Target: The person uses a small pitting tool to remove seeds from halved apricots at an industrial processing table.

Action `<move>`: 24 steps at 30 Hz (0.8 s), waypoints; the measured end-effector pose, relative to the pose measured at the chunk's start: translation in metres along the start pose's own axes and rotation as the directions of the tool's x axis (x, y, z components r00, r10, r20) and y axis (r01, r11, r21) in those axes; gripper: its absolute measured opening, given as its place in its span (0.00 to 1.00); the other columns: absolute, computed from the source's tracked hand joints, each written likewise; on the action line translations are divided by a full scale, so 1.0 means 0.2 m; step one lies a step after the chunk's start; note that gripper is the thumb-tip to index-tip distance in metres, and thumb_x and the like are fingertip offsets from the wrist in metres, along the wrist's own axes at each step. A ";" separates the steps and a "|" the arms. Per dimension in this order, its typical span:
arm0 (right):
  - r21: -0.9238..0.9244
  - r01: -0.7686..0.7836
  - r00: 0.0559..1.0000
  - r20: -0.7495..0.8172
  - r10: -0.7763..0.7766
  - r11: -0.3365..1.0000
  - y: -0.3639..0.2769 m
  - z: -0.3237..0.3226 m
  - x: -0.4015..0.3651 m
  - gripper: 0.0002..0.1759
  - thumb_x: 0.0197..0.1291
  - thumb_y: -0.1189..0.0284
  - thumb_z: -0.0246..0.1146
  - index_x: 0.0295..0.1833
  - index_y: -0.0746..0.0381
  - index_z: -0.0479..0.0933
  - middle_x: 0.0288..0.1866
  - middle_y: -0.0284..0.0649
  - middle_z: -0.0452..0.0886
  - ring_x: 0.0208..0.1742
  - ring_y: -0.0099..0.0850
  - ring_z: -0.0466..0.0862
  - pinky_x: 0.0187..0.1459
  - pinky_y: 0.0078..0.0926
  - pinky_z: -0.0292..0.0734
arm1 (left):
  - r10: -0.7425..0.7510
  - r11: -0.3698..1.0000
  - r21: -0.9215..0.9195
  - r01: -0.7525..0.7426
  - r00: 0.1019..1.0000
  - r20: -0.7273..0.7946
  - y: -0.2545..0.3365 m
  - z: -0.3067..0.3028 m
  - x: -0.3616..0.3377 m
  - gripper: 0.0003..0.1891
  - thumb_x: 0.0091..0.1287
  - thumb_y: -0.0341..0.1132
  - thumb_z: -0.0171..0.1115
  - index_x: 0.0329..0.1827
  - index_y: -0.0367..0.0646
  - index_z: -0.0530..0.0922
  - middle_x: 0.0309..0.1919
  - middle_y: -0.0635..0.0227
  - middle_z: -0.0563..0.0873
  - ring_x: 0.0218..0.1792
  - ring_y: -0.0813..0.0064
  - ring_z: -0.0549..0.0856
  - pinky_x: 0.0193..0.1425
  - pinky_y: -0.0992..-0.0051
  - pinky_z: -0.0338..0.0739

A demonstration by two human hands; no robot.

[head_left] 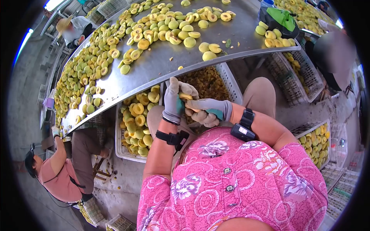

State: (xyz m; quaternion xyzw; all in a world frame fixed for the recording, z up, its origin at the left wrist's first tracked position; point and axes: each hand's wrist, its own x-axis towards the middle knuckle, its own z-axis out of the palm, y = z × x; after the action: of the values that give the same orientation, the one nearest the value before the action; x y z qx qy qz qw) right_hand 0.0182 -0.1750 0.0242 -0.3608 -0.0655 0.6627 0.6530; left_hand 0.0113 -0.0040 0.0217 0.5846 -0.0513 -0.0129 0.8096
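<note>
My left hand (175, 98), in a grey-and-green work glove, is closed around a yellow peach half (186, 96) just below the table's near edge. Against it, my gloved right hand (208, 111) is curled, with yellow flesh showing between its thumb and fingers. Whether it also grips a small tool is hidden. Under my hands stands a crate of brown-orange scraps (210, 82). To its left is a white crate full of halved peaches (135, 119).
A metal table (154, 63) carries many green-yellow peach halves (88, 67). A black bag with green cloth (280, 19) lies at its right. Crates (316, 144) stand on the right. Co-workers sit at left (63, 173), far left (75, 30) and right (335, 57).
</note>
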 end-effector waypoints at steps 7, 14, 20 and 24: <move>0.375 -0.161 0.888 0.459 -0.032 0.913 0.03 -0.08 0.10 0.21 0.74 0.49 0.48 0.45 0.58 0.70 0.18 0.22 0.57 0.09 0.11 0.54 0.07 0.13 0.47 | -0.153 0.704 -0.710 0.030 0.982 -0.110 -0.05 -0.04 -0.03 0.28 0.73 0.61 0.45 0.27 0.46 0.74 0.28 0.63 0.80 0.31 0.60 0.81 0.40 0.60 0.79; -0.544 -0.143 0.954 -0.299 -0.031 0.826 0.03 -0.31 0.10 0.27 0.71 0.45 0.48 0.50 0.59 0.73 0.19 0.30 0.65 0.09 0.20 0.65 0.09 0.23 0.62 | 0.149 0.720 0.640 0.270 0.840 -0.522 0.20 -0.73 -0.27 0.14 0.71 0.37 0.58 0.43 0.33 0.84 0.37 0.65 0.87 0.40 0.78 0.83 0.47 0.76 0.77; -0.945 -0.191 0.898 -0.277 -0.342 0.266 0.09 -0.43 0.17 0.28 0.69 0.53 0.53 0.57 0.69 0.72 0.50 0.57 0.83 0.53 0.52 0.82 0.54 0.41 0.76 | 0.132 0.528 0.812 0.250 0.920 -0.369 0.42 -0.53 0.30 0.25 0.65 0.43 0.65 0.61 0.37 0.74 0.51 0.58 0.84 0.52 0.70 0.82 0.58 0.71 0.75; -0.945 -0.035 0.875 -0.186 -0.448 0.324 0.09 -0.49 0.19 0.25 0.68 0.54 0.56 0.52 0.68 0.73 0.51 0.54 0.83 0.54 0.51 0.82 0.54 0.41 0.76 | -0.046 0.684 0.670 0.289 0.934 -0.355 0.15 -0.66 0.95 0.32 0.64 0.49 0.66 0.62 0.34 0.72 0.53 0.55 0.83 0.53 0.68 0.81 0.57 0.74 0.74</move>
State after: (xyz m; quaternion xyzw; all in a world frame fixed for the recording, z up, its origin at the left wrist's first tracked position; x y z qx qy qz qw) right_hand 0.0630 -0.1795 -0.0721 -0.7857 -0.3351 0.3205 0.4095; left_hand 0.2115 0.1141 0.0222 0.8481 0.1297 0.0248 0.5131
